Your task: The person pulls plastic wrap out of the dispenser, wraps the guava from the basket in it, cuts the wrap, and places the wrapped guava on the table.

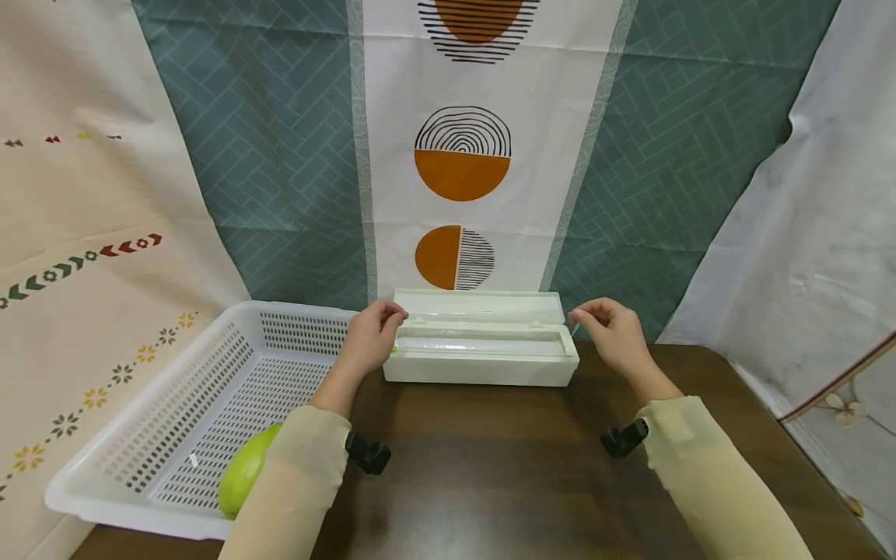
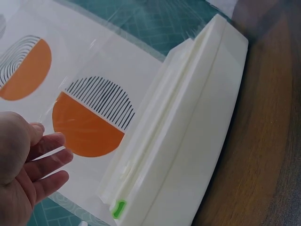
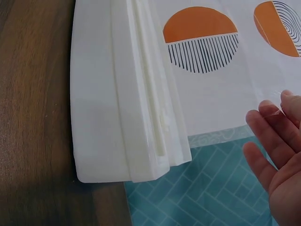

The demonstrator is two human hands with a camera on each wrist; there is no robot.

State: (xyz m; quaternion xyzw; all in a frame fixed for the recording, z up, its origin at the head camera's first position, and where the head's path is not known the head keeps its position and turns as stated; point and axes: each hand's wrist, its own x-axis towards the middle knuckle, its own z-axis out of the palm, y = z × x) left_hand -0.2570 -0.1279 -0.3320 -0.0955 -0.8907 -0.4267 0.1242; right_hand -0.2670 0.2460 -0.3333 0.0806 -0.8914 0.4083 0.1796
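Note:
A white cling film dispenser box point(image 1: 483, 372) sits at the back of the table with its lid point(image 1: 479, 303) raised and a roll point(image 1: 479, 347) inside. Thin clear cling film point(image 2: 101, 44) stretches up from the box in the left wrist view. At the box's left end, my left hand point(image 1: 373, 336) pinches the film between thumb and index finger; the other fingers hang loosely bent. Past the right end, my right hand point(image 1: 617, 333) pinches the film's other side the same way. A small green part point(image 2: 119, 209) shows at the box's end.
On the left stands a white perforated basket point(image 1: 140, 525), holding a green-yellow fruit point(image 1: 243, 473) partly hidden by my left sleeve. A patterned cloth point(image 1: 280, 155) hangs directly behind the box. The brown table point(image 1: 490, 467) extends toward me.

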